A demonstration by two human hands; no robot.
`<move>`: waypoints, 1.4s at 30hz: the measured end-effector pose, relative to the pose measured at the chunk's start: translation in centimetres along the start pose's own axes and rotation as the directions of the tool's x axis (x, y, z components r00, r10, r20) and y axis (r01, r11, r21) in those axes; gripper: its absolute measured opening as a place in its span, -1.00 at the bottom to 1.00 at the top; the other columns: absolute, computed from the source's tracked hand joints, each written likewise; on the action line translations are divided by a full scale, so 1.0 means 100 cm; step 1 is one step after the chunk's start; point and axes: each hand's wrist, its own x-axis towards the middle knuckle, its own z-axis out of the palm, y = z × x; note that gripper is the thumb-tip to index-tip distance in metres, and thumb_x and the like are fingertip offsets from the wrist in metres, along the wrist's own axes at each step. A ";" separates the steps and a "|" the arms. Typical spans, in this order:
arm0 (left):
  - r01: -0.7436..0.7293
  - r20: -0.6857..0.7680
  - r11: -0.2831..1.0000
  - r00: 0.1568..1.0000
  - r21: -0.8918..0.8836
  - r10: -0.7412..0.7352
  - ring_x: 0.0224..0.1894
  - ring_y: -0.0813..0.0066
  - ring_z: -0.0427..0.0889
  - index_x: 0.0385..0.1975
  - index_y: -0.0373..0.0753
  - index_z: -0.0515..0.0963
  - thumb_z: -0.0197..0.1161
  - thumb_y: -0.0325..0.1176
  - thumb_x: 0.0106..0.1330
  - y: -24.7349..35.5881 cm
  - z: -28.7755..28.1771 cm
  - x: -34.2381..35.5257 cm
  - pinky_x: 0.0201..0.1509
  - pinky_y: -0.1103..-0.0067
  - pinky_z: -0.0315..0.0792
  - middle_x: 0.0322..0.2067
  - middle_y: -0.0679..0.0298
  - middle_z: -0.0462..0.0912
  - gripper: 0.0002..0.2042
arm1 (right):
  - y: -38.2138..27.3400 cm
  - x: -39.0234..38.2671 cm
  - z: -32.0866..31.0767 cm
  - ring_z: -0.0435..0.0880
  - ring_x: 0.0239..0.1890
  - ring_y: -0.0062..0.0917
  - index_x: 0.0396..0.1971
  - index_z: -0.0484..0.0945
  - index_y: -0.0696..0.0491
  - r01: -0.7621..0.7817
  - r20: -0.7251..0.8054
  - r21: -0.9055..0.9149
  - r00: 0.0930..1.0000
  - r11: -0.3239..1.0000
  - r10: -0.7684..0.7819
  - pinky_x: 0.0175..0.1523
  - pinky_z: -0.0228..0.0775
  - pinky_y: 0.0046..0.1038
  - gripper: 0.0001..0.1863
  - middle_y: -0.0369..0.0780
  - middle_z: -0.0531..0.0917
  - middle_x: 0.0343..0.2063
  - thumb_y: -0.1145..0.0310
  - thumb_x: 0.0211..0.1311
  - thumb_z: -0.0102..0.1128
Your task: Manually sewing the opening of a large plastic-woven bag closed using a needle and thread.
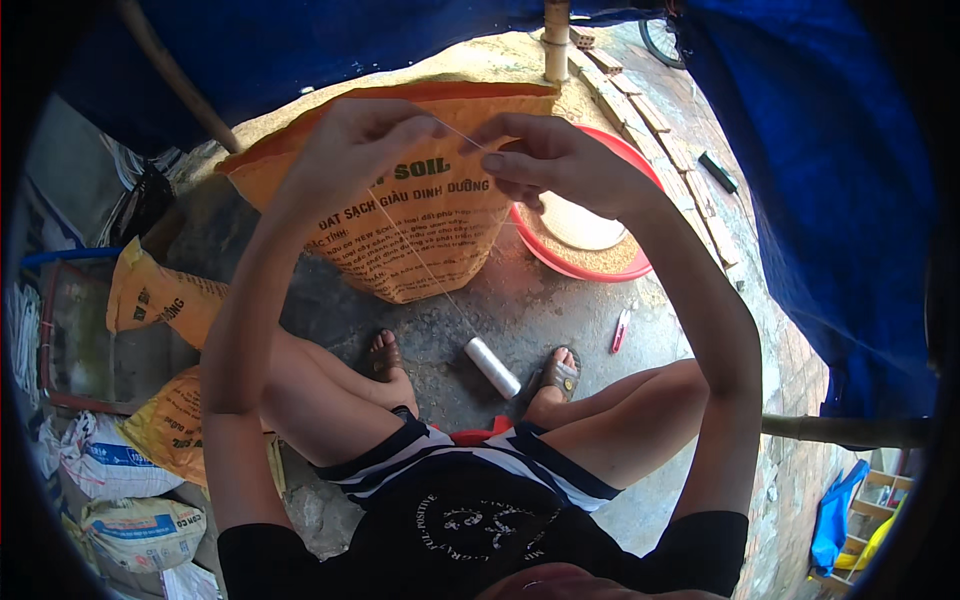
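Note:
My left hand and my right hand are raised close together in front of an upright orange sack with dark print. Both pinch a thin white thread, the fingertips almost meeting near the sack's top. The thread runs down from my left hand to a white spool lying on the ground between my sandalled feet. Whether a needle is held is too small to tell.
A red basin with yellow grain and a pale plate stands right of the sack. A small red tool lies near my right foot. More orange and white sacks lie at left. A blue tarp and brick row are at right.

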 end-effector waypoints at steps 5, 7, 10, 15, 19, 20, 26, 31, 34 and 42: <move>0.072 -0.149 0.997 0.986 -0.023 -0.074 -0.72 0.85 0.20 -0.33 -0.26 0.57 0.10 -0.31 0.24 -0.024 -0.057 -0.025 -0.67 0.82 0.08 -0.79 0.52 0.25 -0.82 | 0.020 0.000 -0.041 0.40 -0.62 -0.75 -0.34 0.54 0.13 -0.086 -0.148 -0.080 0.986 0.993 0.073 -0.53 0.25 -0.70 -0.77 -0.34 0.49 -0.64 0.27 0.17 0.08; 0.255 -0.102 0.960 0.958 -0.114 -0.267 -0.71 0.79 0.19 -0.32 -0.24 0.58 0.14 -0.25 0.21 -0.042 -0.073 -0.036 -0.62 0.78 0.11 -0.71 0.47 0.36 -0.79 | 0.028 0.000 -0.053 0.35 -0.64 -0.77 -0.32 0.53 0.15 -0.112 -0.228 -0.026 0.968 0.993 0.103 -0.53 0.23 -0.72 -0.80 -0.36 0.46 -0.65 0.32 0.19 0.06; 0.251 -0.013 0.932 0.965 -0.262 -0.263 -0.70 0.77 0.23 -0.32 -0.27 0.57 0.15 -0.26 0.20 -0.068 -0.074 -0.045 -0.58 0.77 0.13 -0.71 0.47 0.34 -0.79 | 0.047 0.005 -0.063 0.33 -0.62 -0.77 -0.32 0.53 0.14 -0.098 -0.355 0.087 0.927 0.991 0.123 -0.51 0.21 -0.72 -0.81 -0.38 0.44 -0.65 0.33 0.18 0.07; 0.305 -0.013 0.920 0.948 -0.245 -0.318 -0.66 0.74 0.27 -0.34 -0.30 0.55 0.15 -0.30 0.20 -0.099 -0.080 -0.063 -0.54 0.73 0.18 -0.68 0.47 0.37 -0.81 | 0.074 0.001 -0.076 0.27 -0.62 -0.77 -0.34 0.55 0.13 -0.050 -0.434 0.190 0.891 0.980 0.130 -0.51 0.13 -0.72 -0.81 -0.40 0.42 -0.65 0.32 0.16 0.11; 0.279 -0.076 0.927 0.949 -0.251 -0.306 -0.61 0.73 0.30 -0.35 -0.30 0.53 0.16 -0.35 0.19 -0.116 -0.105 -0.086 -0.52 0.73 0.18 -0.64 0.46 0.40 -0.85 | 0.085 0.005 -0.083 0.28 -0.62 -0.76 -0.33 0.57 0.14 -0.115 -0.499 0.061 0.857 0.991 0.130 -0.51 0.14 -0.72 -0.77 -0.39 0.45 -0.64 0.29 0.11 0.15; 0.282 -0.075 0.927 0.948 -0.249 -0.309 -0.61 0.73 0.30 -0.35 -0.30 0.53 0.16 -0.35 0.19 -0.118 -0.109 -0.089 -0.52 0.73 0.18 -0.64 0.46 0.40 -0.85 | 0.087 0.006 -0.084 0.31 -0.61 -0.75 -0.32 0.57 0.16 -0.139 -0.503 0.014 0.855 0.990 0.127 -0.51 0.17 -0.70 -0.73 -0.37 0.48 -0.62 0.27 0.08 0.16; 0.232 -0.338 0.900 0.869 -0.369 -0.362 -0.61 0.75 0.29 -0.34 -0.31 0.53 0.20 -0.35 0.16 -0.125 -0.108 -0.094 -0.51 0.75 0.17 -0.61 0.45 0.42 -0.83 | 0.087 0.022 -0.074 0.31 -0.62 -0.75 -0.33 0.59 0.12 -0.156 -0.567 -0.109 0.821 0.982 0.068 -0.51 0.16 -0.70 -0.71 -0.36 0.56 -0.57 0.21 0.03 0.21; 0.286 -0.410 0.945 0.852 -0.155 -0.325 -0.61 0.76 0.27 -0.34 -0.32 0.54 0.22 -0.35 0.14 -0.123 -0.108 -0.093 -0.52 0.74 0.18 -0.58 0.44 0.45 -0.82 | 0.087 0.023 -0.081 0.34 -0.58 -0.75 -0.34 0.61 0.08 -0.208 -0.618 -0.121 0.781 0.971 0.090 -0.49 0.17 -0.67 -0.69 -0.35 0.56 -0.56 0.17 -0.02 0.26; 0.274 -0.392 0.953 0.869 -0.126 -0.302 -0.62 0.75 0.27 -0.31 -0.33 0.54 0.21 -0.37 0.14 -0.135 -0.113 -0.094 -0.54 0.74 0.18 -0.57 0.43 0.46 -0.82 | 0.088 0.023 -0.084 0.40 -0.55 -0.71 -0.34 0.62 0.07 -0.263 -0.661 -0.177 0.746 0.948 0.084 -0.45 0.23 -0.62 -0.69 -0.33 0.58 -0.55 0.16 -0.02 0.26; 0.264 -0.348 0.963 0.899 -0.059 -0.267 -0.60 0.74 0.32 -0.33 -0.34 0.54 0.19 -0.42 0.14 -0.160 -0.115 -0.090 -0.52 0.73 0.24 -0.55 0.42 0.49 -0.84 | 0.110 0.023 -0.094 0.50 -0.49 -0.65 -0.35 0.63 0.07 -0.391 -0.723 -0.323 0.689 0.862 0.042 -0.34 0.31 -0.54 -0.68 -0.25 0.63 -0.53 0.14 -0.03 0.25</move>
